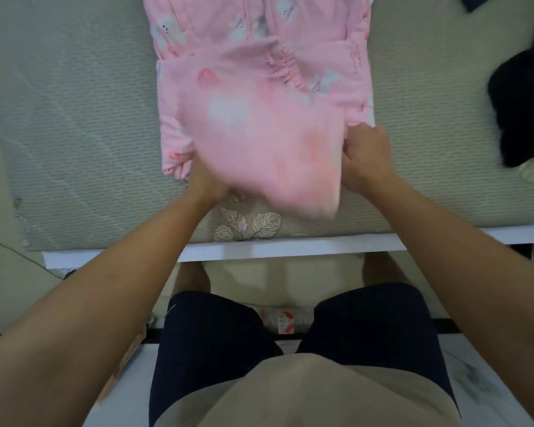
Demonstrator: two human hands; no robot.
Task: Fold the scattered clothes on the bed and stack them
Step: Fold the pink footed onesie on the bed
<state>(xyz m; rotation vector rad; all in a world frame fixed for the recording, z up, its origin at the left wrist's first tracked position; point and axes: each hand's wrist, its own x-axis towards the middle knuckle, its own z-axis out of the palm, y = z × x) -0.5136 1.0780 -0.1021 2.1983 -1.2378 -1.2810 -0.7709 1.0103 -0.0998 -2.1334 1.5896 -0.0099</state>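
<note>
Pink garment (259, 87) with pale animal print lies on the bed (74, 118) in the upper centre of the frame, running off the top edge. Its lower part is lifted and blurred, hanging between both hands just above the mattress edge.

Left hand (202, 183), centre of frame, is tucked under the lower left corner of the pink cloth; fingers are mostly hidden by the fabric, closed grip on that corner as far as visible. Right hand (366, 158), right of centre, is curled into a fist pinching the lower right edge of the same garment, thumb side up.

Both bare forearms reach in from the bottom corners toward the middle.

Mattress cover is grey-green and ribbed, with a leaf motif (247, 223) printed just below the hanging cloth. White bed frame (290, 245) runs across the middle of the frame below that.

Black clothing (521, 109) sits at the right edge of the frame, well apart from the pink piece. Dark blue item (512, 3) in the upper right corner, only partly in view.

Lower centre: person's dark shorts (213, 340) and beige shirt (305, 392).
</note>
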